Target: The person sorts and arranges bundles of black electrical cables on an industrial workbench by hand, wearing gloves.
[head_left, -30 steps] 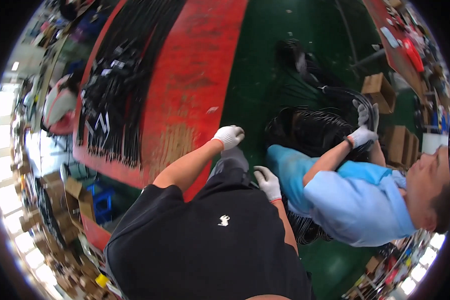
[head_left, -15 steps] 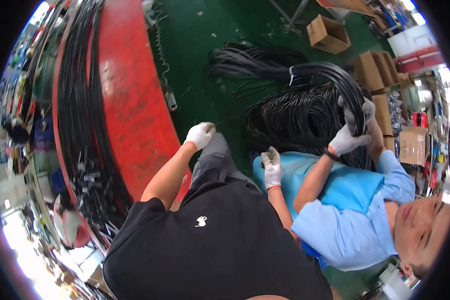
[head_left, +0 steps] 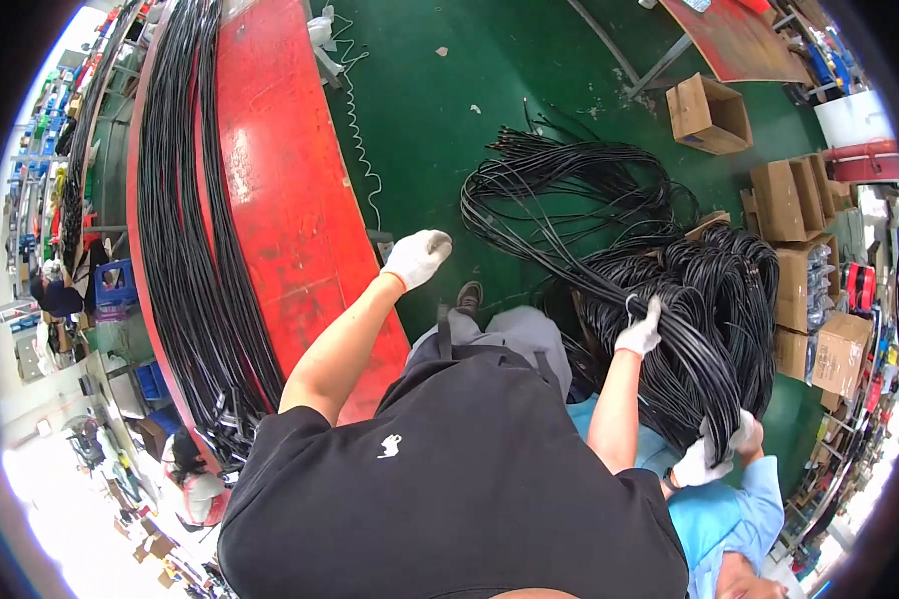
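Observation:
My left hand (head_left: 420,258), in a white knit glove, hangs over the green floor beside the red table's edge. Its fingers are curled, with nothing visible in them. My right hand (head_left: 641,329), gloved too, is at a thick bundle of black cables (head_left: 694,349), closed on it next to a white tie (head_left: 632,303); part of the grip is hidden. Farther along the bundle, a co-worker's gloved hands (head_left: 714,454) hold its bent end. From the tie, the loose part of the bundle (head_left: 544,190) runs out in loops over the floor.
Heaped coils of black cable (head_left: 739,290) lie at the right, under the bundle. Long black cables (head_left: 185,220) stretch along the red table (head_left: 280,180). Cardboard boxes (head_left: 707,115) stand on the floor and at the right. A co-worker in a light blue shirt (head_left: 734,514) is close on my right.
My right hand has moved from beside the co-worker up and right onto the cable bundle. The bundle has come down toward me, its loose end shifting on the floor. My view has shifted.

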Tool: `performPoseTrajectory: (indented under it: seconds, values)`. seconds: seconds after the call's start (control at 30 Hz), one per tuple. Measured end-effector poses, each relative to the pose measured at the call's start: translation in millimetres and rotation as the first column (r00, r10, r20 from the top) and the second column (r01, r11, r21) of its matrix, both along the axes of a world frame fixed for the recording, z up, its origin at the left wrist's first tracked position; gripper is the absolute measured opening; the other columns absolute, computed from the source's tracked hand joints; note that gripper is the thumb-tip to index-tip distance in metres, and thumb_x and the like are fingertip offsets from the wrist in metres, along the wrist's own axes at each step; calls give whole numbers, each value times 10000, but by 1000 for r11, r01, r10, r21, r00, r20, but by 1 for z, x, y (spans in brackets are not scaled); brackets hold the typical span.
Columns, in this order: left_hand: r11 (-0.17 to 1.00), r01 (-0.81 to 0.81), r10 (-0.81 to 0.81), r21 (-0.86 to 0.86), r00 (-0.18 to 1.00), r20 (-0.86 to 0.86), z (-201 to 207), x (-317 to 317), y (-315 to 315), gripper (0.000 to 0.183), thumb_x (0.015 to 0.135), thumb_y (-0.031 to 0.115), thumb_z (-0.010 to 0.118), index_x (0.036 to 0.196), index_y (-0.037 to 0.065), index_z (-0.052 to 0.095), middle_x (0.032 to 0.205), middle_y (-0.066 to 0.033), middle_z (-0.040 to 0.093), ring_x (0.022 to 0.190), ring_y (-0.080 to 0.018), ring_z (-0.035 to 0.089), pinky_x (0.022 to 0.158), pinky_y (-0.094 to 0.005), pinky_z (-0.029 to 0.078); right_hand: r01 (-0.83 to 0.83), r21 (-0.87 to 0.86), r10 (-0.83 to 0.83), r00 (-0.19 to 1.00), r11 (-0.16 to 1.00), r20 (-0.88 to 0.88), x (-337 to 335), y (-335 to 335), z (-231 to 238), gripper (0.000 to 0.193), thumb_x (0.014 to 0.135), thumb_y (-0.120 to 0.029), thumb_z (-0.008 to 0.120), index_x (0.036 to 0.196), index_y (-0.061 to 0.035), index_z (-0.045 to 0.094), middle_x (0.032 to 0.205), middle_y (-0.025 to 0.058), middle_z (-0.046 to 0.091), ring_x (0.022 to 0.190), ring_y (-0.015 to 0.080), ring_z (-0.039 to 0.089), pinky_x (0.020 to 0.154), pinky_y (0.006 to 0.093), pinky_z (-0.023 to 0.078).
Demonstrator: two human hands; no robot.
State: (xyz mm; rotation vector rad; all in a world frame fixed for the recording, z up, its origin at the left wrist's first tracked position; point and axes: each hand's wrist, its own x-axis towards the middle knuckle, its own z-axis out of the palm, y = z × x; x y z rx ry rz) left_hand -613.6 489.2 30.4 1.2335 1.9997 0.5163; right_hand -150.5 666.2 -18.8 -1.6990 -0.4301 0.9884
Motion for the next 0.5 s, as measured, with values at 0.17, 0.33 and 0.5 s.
performPoseTrajectory:
  seconds: [0.17,0.33,0.5]
  values:
    - [988,142,-140,-65,990,29,-7,-38,96,403,1005,379,617,1255,90,745,1246,-180,751,1200,-364,695,1041,-437,538,47,319,70,936,947,-345,-8,29,-24,224,1015,-288,644,989,-73,704,992,61,711,934,223,685,911,406,558]
    - [923,382,-382,-47,924,22,1,-40,241,441,994,392,645,1292,78,730,1275,-169,747,1196,-348,706,1039,-416,545,150,525,107,897,838,-428,-74,82,46,191,997,-224,657,1106,-72,619,1059,135,683,1041,262,661,1036,454,495]
    - [868,484,-490,110,799,349,32,-35,411,574,1045,456,669,1431,32,634,1305,-146,741,1183,-244,712,1059,-359,534,76,717,272,893,693,-358,-168,137,134,354,908,-291,699,1149,-56,591,1043,158,688,1022,338,664,1061,521,472]
